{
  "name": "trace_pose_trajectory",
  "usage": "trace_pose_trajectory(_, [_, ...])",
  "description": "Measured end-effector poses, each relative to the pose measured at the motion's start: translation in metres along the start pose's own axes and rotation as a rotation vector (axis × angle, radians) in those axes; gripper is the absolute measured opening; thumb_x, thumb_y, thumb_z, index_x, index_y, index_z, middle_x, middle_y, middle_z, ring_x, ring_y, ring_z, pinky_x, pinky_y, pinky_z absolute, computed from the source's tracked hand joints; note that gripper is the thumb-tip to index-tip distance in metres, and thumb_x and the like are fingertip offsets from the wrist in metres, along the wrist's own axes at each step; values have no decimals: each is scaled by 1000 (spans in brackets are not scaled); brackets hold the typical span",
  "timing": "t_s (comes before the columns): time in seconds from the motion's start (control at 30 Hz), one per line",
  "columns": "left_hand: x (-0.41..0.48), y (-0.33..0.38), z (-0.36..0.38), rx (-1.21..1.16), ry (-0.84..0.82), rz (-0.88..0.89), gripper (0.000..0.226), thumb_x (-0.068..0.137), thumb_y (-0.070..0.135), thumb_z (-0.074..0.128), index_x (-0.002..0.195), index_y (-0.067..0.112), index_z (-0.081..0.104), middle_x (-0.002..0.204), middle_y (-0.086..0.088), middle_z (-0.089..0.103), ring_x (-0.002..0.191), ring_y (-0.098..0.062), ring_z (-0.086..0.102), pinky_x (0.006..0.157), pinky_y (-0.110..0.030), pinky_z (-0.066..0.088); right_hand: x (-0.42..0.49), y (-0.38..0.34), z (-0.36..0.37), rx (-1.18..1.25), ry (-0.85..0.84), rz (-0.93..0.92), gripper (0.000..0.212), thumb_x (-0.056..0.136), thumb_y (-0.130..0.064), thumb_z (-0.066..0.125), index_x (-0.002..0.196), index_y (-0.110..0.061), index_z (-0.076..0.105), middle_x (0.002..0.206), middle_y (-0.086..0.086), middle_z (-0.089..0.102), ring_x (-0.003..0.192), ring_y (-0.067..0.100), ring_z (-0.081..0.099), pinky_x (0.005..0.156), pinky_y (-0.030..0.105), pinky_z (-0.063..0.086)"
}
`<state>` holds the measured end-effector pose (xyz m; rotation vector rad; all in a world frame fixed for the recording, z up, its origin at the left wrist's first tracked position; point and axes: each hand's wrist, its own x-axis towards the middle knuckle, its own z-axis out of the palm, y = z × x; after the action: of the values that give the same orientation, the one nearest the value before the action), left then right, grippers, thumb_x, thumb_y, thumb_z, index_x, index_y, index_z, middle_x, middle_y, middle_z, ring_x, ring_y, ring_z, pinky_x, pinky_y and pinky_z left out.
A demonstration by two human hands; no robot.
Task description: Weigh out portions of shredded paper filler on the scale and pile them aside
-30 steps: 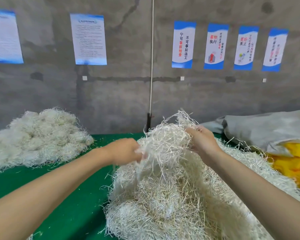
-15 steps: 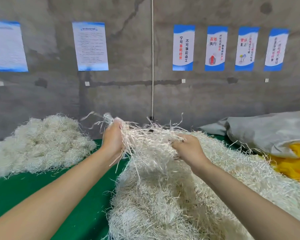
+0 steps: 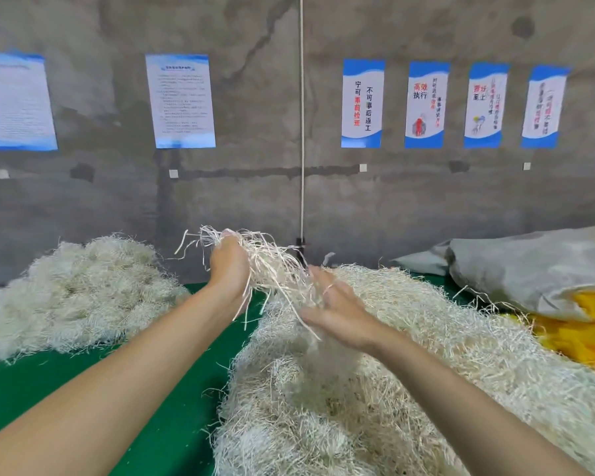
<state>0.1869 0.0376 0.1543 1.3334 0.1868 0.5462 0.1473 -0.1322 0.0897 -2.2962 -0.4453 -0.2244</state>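
A big heap of pale shredded paper filler (image 3: 409,365) covers the right half of the green table (image 3: 158,417). My left hand (image 3: 229,266) grips a tuft of shreds (image 3: 268,266) lifted above the heap's left edge, strands trailing down. My right hand (image 3: 337,310) hovers just right of that tuft with fingers spread and blurred, holding nothing that I can see. A second, smaller pile of filler (image 3: 79,293) lies at the table's left. No scale is in view.
A grey sack (image 3: 536,269) with yellow material (image 3: 584,331) showing lies at the right behind the heap. A concrete wall with posters (image 3: 181,101) and a hanging white cord (image 3: 302,132) stands close behind the table.
My left hand has pulled a tuft free of the heap and raised it. My right hand has let go of the shreds and opened, dropping a little lower.
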Motion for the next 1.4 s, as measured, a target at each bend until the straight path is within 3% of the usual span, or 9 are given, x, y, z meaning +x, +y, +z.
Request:
trace_pose_trajectory(0.1, [-8, 11, 4, 1, -4, -50, 48, 103, 29, 36, 138, -2, 46, 135, -18, 54, 124, -36, 53, 104, -42, 41, 10, 2, 31, -334, 161, -121, 76, 82, -72, 49, 144, -31, 37, 143, -14, 37, 136, 8, 27, 117, 42, 13])
trace_pose_trajectory(0.3, [5, 31, -33, 154, 63, 11, 40, 105, 27, 31, 130, 2, 51, 89, -4, 53, 69, -16, 50, 58, -28, 39, 8, 66, 25, -723, 211, 38, 24, 100, -21, 55, 124, -24, 53, 86, -12, 61, 85, 13, 57, 106, 43, 40])
trace_pose_trajectory(0.5, [15, 22, -70, 811, -280, 421, 27, 96, 21, 37, 72, 17, 47, 68, -3, 49, 58, -17, 41, 54, -27, 34, -28, 145, -15, -538, 206, 400, 16, 97, -13, 51, 111, -11, 60, 106, 9, 70, 90, 21, 65, 82, 34, 55])
trace_pose_trajectory(0.6, [8, 8, -79, 1258, -630, 637, 31, 92, 47, 40, 90, 18, 51, 91, -8, 65, 64, -15, 51, 63, -32, 50, -17, 146, -28, -418, 296, 450, 25, 98, -12, 50, 120, -4, 60, 111, 12, 69, 88, 21, 64, 72, 30, 51])
trace_pose_trajectory(0.7, [0, -8, -87, 1966, -889, 550, 103, 68, 94, 37, 126, 9, 51, 113, -5, 65, 84, -18, 61, 84, -33, 55, -6, 131, -43, -298, 354, 491, 36, 101, -15, 46, 133, 0, 50, 129, 19, 61, 111, 31, 61, 91, 41, 49])
trace_pose_trajectory(0.8, [4, -24, -101, 2287, -897, 594, 72, 79, 75, 57, 114, 12, 59, 89, 6, 64, 76, -12, 60, 75, -26, 56, -7, 127, -54, -309, 375, 512, 48, 100, -12, 45, 146, 0, 36, 144, 19, 49, 126, 33, 52, 103, 46, 43])
trace_pose_trajectory(0.9, [22, -23, -110, 2058, -783, 742, 22, 100, 30, 40, 102, 16, 57, 82, 6, 59, 68, -10, 52, 75, -29, 58, -16, 122, -54, -367, 234, 524, 53, 100, -20, 52, 147, -2, 34, 147, 18, 46, 128, 32, 50, 105, 46, 44])
trace_pose_trajectory(1.07, [32, -5, -105, 1469, -638, 714, 11, 99, 35, 48, 94, 25, 48, 81, 1, 64, 66, -14, 58, 62, -34, 53, -27, 61, -69, 52, -277, 402, 106, 81, -19, 74, 158, -24, 1, 166, 2, 3, 151, 25, 12, 118, 39, 22])
trace_pose_trajectory(1.4, [-15, 58, -39, 324, -248, 465, 37, 99, 44, 44, 125, 19, 51, 105, 3, 61, 90, -14, 56, 69, -27, 41, -41, -76, -64, -226, -259, -38, 124, 50, -82, 76, 146, -59, 0, 161, -24, 3, 148, 4, 12, 117, 35, 16])
